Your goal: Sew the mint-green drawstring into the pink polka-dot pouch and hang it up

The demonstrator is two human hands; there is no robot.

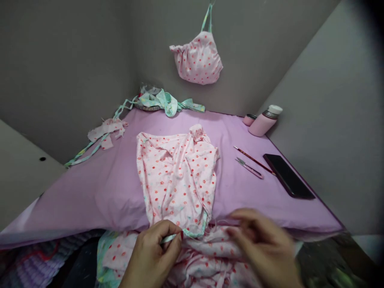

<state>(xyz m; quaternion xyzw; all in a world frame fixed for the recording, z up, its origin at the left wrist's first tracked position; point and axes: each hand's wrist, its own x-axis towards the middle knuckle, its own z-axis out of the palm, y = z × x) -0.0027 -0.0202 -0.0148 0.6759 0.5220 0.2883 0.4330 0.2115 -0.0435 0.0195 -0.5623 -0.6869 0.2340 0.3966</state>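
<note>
The left hand [154, 250] is closed in a narrow pinch, thumb against forefinger, on the green trim [192, 233] at the near edge of the dotted fabric [177, 176]. The right hand [264, 244] hovers apart from it, to the right of the trim, blurred, its fingers curled; whether it holds anything, one cannot tell. The dotted fabric, pink with red dots, stretches away from the left hand over the bench [120, 192], which a lilac cloth covers. More gathered cloth [207, 264] of the same print lies below and between the hands, over the near edge.

Beyond the right hand, on the right side of the bench, lie small snips [250, 168], a dark red pencil [253, 160] and a black phone [288, 176]. Farther back stand a pink bottle [264, 122] with a white cap and, beside it, a small pink container [249, 119]. At the far left are pink scraps [108, 132] and green strips [169, 103]. Above the bench, a dotted pouch [199, 60] hangs by green straps before the grey wall.
</note>
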